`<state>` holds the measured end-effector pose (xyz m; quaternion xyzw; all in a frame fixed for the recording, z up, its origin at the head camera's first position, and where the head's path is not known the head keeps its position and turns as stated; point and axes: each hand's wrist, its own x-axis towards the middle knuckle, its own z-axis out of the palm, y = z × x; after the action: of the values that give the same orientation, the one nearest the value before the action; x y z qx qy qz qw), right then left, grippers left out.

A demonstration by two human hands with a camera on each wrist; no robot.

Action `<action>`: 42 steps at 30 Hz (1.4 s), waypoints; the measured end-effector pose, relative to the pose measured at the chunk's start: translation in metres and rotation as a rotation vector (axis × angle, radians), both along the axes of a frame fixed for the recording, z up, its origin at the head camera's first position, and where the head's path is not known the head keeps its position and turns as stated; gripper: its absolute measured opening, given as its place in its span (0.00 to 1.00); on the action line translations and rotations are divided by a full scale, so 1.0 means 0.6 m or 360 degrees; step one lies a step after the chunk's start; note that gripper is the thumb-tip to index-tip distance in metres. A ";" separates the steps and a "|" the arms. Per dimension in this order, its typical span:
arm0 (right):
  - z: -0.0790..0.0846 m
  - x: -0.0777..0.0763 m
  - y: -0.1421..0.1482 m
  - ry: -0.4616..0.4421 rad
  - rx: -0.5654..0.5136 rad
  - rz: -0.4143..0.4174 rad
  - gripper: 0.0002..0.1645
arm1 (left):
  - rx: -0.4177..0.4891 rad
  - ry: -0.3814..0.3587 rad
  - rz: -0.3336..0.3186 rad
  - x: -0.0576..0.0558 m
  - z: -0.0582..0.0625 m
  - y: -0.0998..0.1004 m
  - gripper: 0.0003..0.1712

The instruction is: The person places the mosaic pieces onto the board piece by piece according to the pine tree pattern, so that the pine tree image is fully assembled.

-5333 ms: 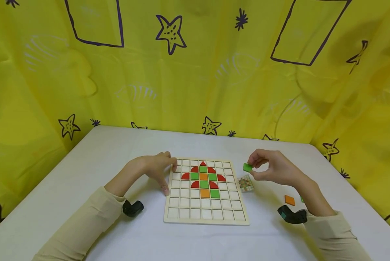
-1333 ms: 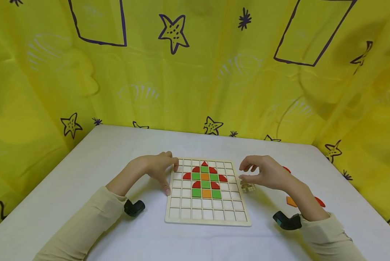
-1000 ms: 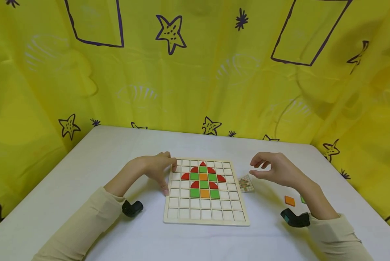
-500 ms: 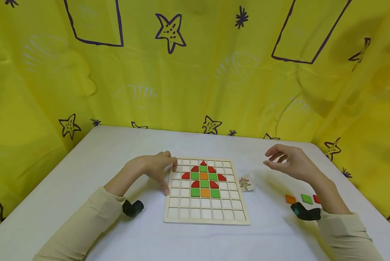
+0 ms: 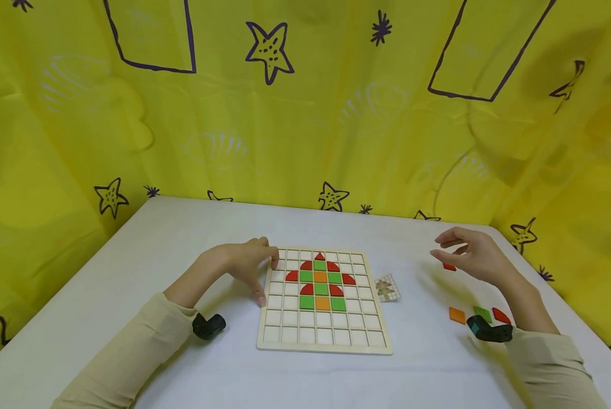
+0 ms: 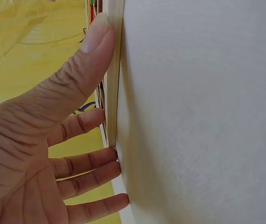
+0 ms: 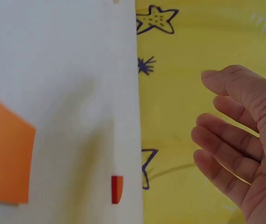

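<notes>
My left hand (image 5: 244, 264) rests at the left edge of a wooden grid board (image 5: 323, 344). In the left wrist view, the thumb (image 6: 97, 39) lies against the board's edge (image 6: 114, 93) and the other fingers are fairly straight. Red, green and orange tiles form a tree-like figure on the board, including a green square (image 5: 307, 302) in its lowest row. My right hand (image 5: 476, 255) hovers over the table's right side, fingers loosely bent, holding nothing. Just under its fingertips lies a red tile (image 5: 449, 267), partly hidden.
A small pattern card (image 5: 387, 288) lies against the board's right edge. Near my right wrist lie an orange square (image 5: 457, 315), a green tile (image 5: 481, 313) and a red rounded tile (image 5: 501, 316). A yellow curtain (image 5: 305, 125) hangs behind the white table.
My right hand held a green tile earlier; a green square now fills the lowest row's left cell. That hand has since moved right, away from the board. My left hand has stayed put.
</notes>
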<state>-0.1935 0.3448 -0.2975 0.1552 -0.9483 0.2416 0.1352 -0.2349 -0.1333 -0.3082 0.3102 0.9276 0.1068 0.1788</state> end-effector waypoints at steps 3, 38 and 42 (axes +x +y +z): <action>-0.010 -0.004 0.015 -0.0068 0.0018 -0.0065 0.18 | 0.0008 0.0000 -0.0022 0.000 -0.001 0.001 0.38; -0.079 -0.036 0.071 -0.0323 0.0095 -0.0168 0.14 | 0.0002 0.0011 -0.0006 -0.005 -0.001 -0.003 0.39; -0.080 -0.036 0.072 -0.0330 0.0088 -0.0175 0.15 | -0.0002 0.0001 0.0005 -0.004 -0.002 -0.003 0.39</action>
<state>-0.2148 0.3882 -0.3456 0.0809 -0.9705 0.2224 0.0450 -0.2372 -0.1350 -0.3093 0.3087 0.9281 0.1065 0.1786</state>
